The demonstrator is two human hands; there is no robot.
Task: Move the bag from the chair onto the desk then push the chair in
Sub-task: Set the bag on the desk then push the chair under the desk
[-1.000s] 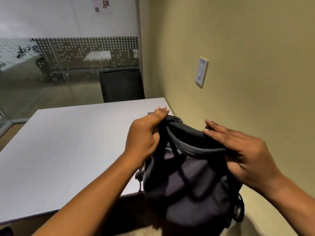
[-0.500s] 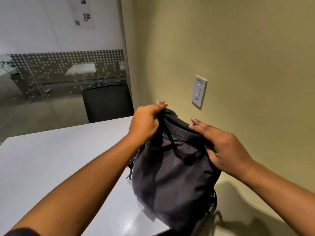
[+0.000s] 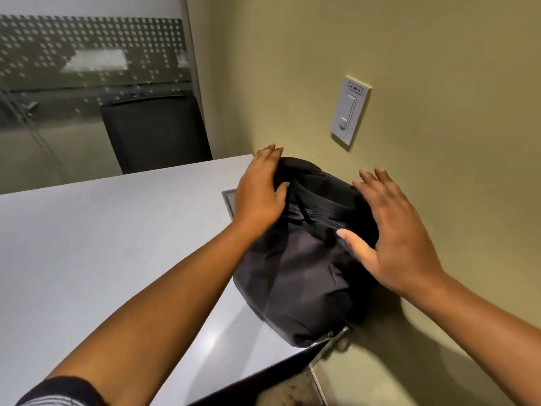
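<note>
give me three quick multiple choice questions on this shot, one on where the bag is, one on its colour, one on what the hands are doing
1. Where is the bag?
A. on the desk beside the wall
B. on the far chair
C. on the floor

2. What colour is the bag?
A. red
B. dark grey-black
C. white

3. How are the hands?
A. both in fists on the straps
B. both off the bag
C. fingers spread, resting on the bag's top

Answers:
1 A, its base sits on the desk corner by the wall.
2 B, the fabric is dark throughout.
3 C, left hand and right hand lie open on it.
</note>
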